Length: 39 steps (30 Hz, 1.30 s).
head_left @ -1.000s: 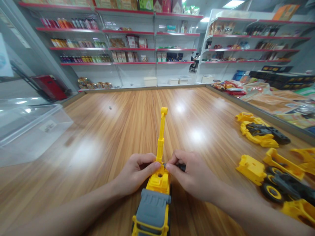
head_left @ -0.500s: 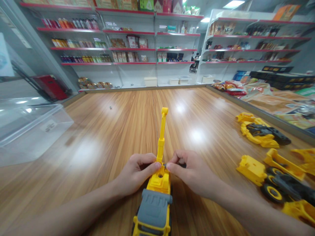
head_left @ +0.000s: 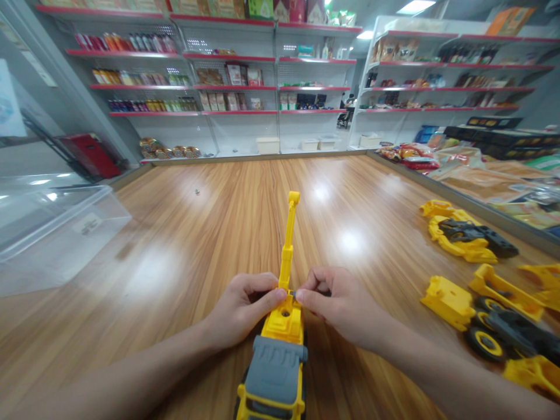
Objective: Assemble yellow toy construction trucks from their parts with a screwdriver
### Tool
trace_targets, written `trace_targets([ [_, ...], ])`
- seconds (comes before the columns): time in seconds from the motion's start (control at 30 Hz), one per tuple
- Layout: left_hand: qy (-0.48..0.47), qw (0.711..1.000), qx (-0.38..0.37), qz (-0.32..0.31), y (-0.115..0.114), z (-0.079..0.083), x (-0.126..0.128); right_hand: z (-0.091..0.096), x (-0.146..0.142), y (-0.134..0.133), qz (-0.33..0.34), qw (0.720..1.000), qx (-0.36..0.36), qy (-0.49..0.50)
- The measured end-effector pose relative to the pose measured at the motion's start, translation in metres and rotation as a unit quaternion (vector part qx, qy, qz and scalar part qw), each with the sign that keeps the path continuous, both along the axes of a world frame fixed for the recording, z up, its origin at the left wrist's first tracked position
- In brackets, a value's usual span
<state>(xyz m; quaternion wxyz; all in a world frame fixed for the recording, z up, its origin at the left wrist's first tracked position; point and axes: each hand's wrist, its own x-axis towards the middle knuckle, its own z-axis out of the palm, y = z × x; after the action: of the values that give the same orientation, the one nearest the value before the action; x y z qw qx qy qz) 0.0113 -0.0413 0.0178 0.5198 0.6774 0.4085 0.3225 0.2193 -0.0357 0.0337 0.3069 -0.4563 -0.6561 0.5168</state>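
Note:
A yellow toy crane truck (head_left: 283,326) with a grey cab roof (head_left: 275,368) stands on the table before me, its cab toward me. Its long yellow boom (head_left: 287,256) points away and up. With thumb and fingers, my left hand (head_left: 245,306) grips the boom's base from the left. On the other side, my right hand (head_left: 335,300) pinches a small dark grey piece (head_left: 294,295) against that same base. Most of this piece is hidden by the fingers, so I cannot tell its exact kind.
Yellow and black toy vehicle parts (head_left: 464,233) lie at the right, with a wheeled black chassis (head_left: 503,332) nearer me. A clear plastic bin (head_left: 65,239) stands at the left. Tiny metallic bits (head_left: 197,192) lie farther back. Bagged goods (head_left: 476,169) lie beyond the table's right edge.

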Motion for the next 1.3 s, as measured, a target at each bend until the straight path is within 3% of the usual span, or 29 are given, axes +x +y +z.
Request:
trace_targets([
  [0.5, -0.019, 0.999, 0.018, 0.019, 0.001, -0.009, -0.002, 0.01, -0.001, -0.004, -0.005, 0.999, 0.054, 0.0],
  [0.8, -0.116, 0.993, -0.034, 0.001, -0.002, -0.006, 0.0, 0.008, 0.001, -0.005, 0.008, 0.997, 0.08, 0.018],
  [1.1, -0.147, 0.986, -0.074, -0.011, -0.002, -0.009, -0.003, 0.008, -0.001, -0.006, -0.003, 0.997, 0.072, 0.022],
  [1.3, -0.202, 0.979, -0.024, -0.005, -0.002, -0.013, -0.002, 0.004, 0.0, -0.005, -0.005, 0.997, 0.081, 0.009],
])
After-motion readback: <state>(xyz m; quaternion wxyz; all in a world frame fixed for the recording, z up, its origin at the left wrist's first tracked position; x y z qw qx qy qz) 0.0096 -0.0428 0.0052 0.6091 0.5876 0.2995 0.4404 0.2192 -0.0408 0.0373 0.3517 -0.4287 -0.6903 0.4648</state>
